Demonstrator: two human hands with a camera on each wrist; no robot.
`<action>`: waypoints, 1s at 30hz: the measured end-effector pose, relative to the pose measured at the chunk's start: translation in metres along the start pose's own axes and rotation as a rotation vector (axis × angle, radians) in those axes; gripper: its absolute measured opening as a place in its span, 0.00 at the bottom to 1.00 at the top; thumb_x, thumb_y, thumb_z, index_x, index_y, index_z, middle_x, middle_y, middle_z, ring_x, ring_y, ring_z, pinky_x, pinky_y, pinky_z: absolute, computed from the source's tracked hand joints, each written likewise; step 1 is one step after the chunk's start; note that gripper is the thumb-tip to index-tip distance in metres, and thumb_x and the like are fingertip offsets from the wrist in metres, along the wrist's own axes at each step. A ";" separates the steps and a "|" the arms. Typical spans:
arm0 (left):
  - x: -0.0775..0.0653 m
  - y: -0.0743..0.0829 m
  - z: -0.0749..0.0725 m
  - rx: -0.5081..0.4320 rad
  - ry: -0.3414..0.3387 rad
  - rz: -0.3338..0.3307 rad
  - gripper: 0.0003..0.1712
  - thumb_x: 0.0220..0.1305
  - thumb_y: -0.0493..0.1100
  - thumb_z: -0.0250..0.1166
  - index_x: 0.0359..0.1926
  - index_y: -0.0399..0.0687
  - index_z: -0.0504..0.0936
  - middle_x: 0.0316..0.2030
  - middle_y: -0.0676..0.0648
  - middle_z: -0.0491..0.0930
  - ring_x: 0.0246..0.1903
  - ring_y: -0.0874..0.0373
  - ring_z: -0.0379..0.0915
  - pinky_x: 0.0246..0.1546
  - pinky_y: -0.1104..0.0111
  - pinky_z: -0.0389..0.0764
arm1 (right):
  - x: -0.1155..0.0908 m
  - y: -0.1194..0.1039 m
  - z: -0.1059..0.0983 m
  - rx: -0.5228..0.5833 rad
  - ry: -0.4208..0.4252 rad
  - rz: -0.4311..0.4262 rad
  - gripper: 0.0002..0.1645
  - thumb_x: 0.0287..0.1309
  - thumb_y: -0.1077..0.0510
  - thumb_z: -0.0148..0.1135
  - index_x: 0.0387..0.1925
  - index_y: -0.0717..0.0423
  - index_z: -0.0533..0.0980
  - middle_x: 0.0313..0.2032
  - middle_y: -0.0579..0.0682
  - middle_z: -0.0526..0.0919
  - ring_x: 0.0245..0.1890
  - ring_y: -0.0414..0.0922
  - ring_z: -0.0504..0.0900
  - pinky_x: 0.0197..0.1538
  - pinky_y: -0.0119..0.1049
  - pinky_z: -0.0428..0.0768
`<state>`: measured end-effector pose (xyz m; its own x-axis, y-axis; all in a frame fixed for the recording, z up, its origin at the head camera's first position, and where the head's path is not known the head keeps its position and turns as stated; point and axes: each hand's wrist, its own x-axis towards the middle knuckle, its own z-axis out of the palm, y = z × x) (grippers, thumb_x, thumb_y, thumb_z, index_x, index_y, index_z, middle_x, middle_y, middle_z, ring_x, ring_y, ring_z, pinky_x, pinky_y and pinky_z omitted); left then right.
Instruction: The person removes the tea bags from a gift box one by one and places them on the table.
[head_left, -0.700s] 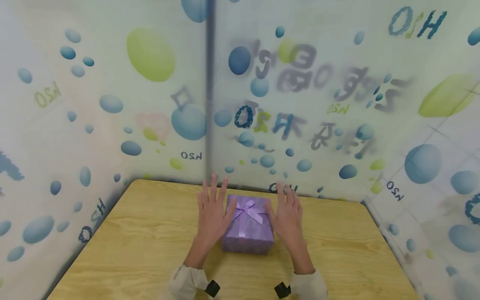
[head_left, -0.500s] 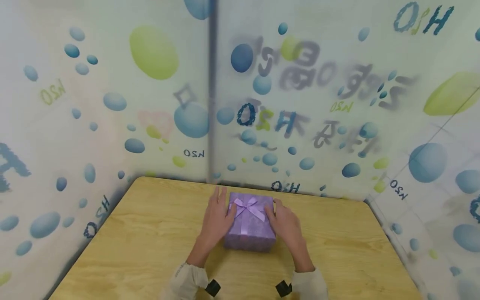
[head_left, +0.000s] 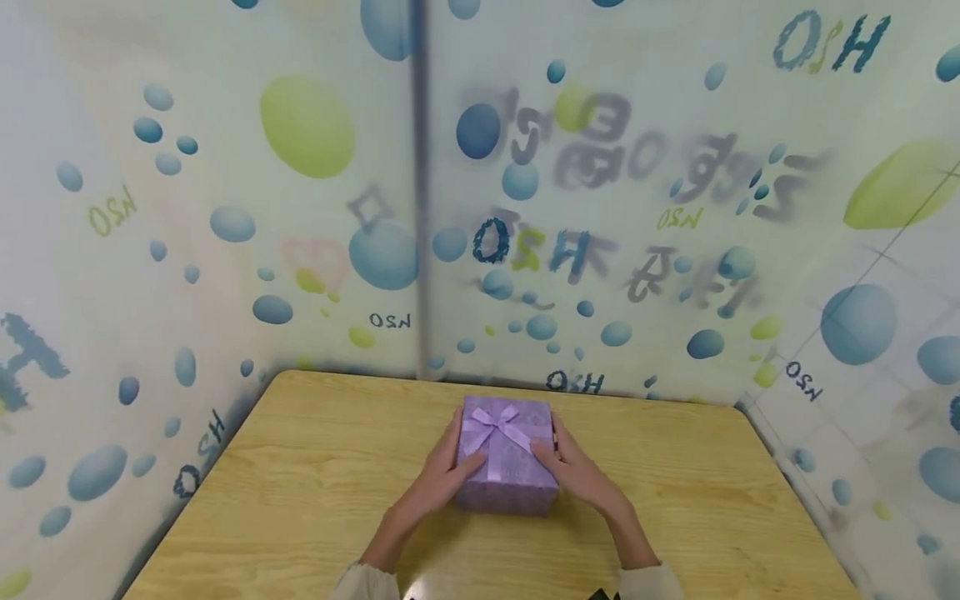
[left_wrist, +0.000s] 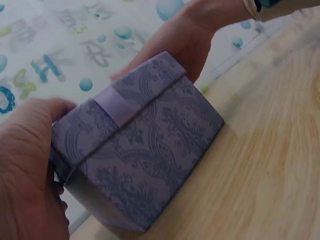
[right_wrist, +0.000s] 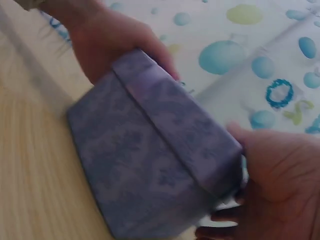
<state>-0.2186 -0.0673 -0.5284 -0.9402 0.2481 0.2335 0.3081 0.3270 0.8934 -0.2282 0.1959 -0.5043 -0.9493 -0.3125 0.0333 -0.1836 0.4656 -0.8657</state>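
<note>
A purple gift box (head_left: 517,461) with an embossed floral pattern stands on the wooden table, its lid on. Across the lid runs a lilac ribbon with a bow (head_left: 500,422). My left hand (head_left: 441,473) grips the box from the left, thumb over the lid's edge and fingers along the side. On the opposite side, my right hand (head_left: 581,475) holds it the same way. Both wrist views show the lid's seam and the front of the box (left_wrist: 150,150); the fingertips are partly hidden behind the box.
The wooden table (head_left: 315,483) has a rounded back corner and meets a wall (head_left: 645,225) printed with blue and green drops and lettering. Side walls close in at left and right.
Both hands were spread flat beside the box; they have closed in on its sides, fingers going down and thumbs onto the lid. The head view has shifted slightly.
</note>
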 end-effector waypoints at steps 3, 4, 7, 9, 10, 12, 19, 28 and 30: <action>-0.006 -0.003 0.002 0.009 -0.033 -0.005 0.63 0.67 0.55 0.71 0.84 0.40 0.38 0.83 0.37 0.42 0.81 0.37 0.38 0.76 0.40 0.46 | -0.007 0.005 -0.010 0.061 -0.180 -0.016 0.57 0.78 0.44 0.56 0.84 0.53 0.29 0.83 0.62 0.39 0.80 0.63 0.51 0.75 0.63 0.58; -0.007 -0.005 0.003 0.016 -0.037 -0.016 0.65 0.65 0.57 0.73 0.85 0.42 0.38 0.83 0.38 0.42 0.81 0.38 0.39 0.76 0.40 0.48 | -0.008 0.006 -0.012 0.062 -0.211 -0.012 0.59 0.76 0.44 0.58 0.84 0.51 0.28 0.83 0.61 0.39 0.79 0.61 0.53 0.73 0.62 0.62; -0.010 -0.005 0.004 0.027 -0.047 -0.028 0.73 0.56 0.60 0.78 0.85 0.48 0.38 0.83 0.42 0.46 0.80 0.40 0.45 0.75 0.40 0.52 | -0.010 0.005 -0.016 0.042 -0.258 -0.034 0.67 0.69 0.44 0.68 0.84 0.52 0.28 0.82 0.62 0.44 0.74 0.59 0.62 0.68 0.55 0.71; -0.010 -0.005 0.003 0.047 -0.050 -0.015 0.76 0.50 0.62 0.81 0.86 0.52 0.39 0.83 0.44 0.50 0.79 0.43 0.50 0.74 0.41 0.56 | -0.012 0.000 -0.020 0.021 -0.280 -0.072 0.73 0.62 0.47 0.76 0.84 0.53 0.30 0.81 0.61 0.49 0.73 0.57 0.64 0.67 0.52 0.72; -0.010 -0.005 0.003 0.064 -0.054 -0.003 0.78 0.47 0.63 0.83 0.86 0.54 0.39 0.82 0.46 0.52 0.79 0.44 0.52 0.74 0.41 0.57 | -0.013 -0.002 -0.021 0.010 -0.293 -0.091 0.75 0.59 0.49 0.78 0.84 0.53 0.31 0.80 0.60 0.51 0.72 0.56 0.65 0.66 0.50 0.73; -0.009 -0.005 0.002 0.099 -0.062 0.018 0.80 0.44 0.66 0.84 0.86 0.55 0.39 0.81 0.48 0.54 0.77 0.46 0.54 0.74 0.42 0.58 | -0.014 -0.006 -0.025 -0.016 -0.316 -0.136 0.76 0.55 0.53 0.82 0.84 0.54 0.34 0.75 0.58 0.60 0.66 0.54 0.70 0.63 0.45 0.76; -0.004 -0.004 -0.004 0.137 -0.068 0.051 0.82 0.41 0.70 0.83 0.86 0.56 0.39 0.81 0.51 0.55 0.77 0.48 0.56 0.73 0.43 0.60 | -0.015 -0.012 -0.030 -0.078 -0.311 -0.169 0.71 0.56 0.52 0.81 0.83 0.60 0.40 0.48 0.53 0.78 0.43 0.43 0.78 0.43 0.34 0.80; 0.001 -0.005 -0.005 0.138 -0.065 0.063 0.82 0.39 0.71 0.84 0.85 0.58 0.43 0.76 0.55 0.62 0.73 0.53 0.62 0.73 0.47 0.63 | -0.017 -0.019 -0.035 -0.099 -0.310 -0.087 0.67 0.58 0.49 0.79 0.82 0.62 0.45 0.36 0.50 0.77 0.32 0.41 0.76 0.34 0.32 0.76; 0.002 -0.004 -0.005 0.131 -0.059 0.064 0.81 0.39 0.71 0.84 0.85 0.58 0.44 0.76 0.55 0.63 0.73 0.53 0.62 0.72 0.46 0.63 | -0.017 -0.020 -0.037 -0.093 -0.309 -0.081 0.67 0.57 0.50 0.79 0.82 0.62 0.45 0.36 0.51 0.78 0.31 0.41 0.76 0.34 0.32 0.76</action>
<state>-0.2223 -0.0724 -0.5295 -0.9090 0.3242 0.2618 0.3870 0.4239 0.8189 -0.2175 0.2224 -0.4686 -0.8112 -0.5811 -0.0652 -0.2915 0.4984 -0.8165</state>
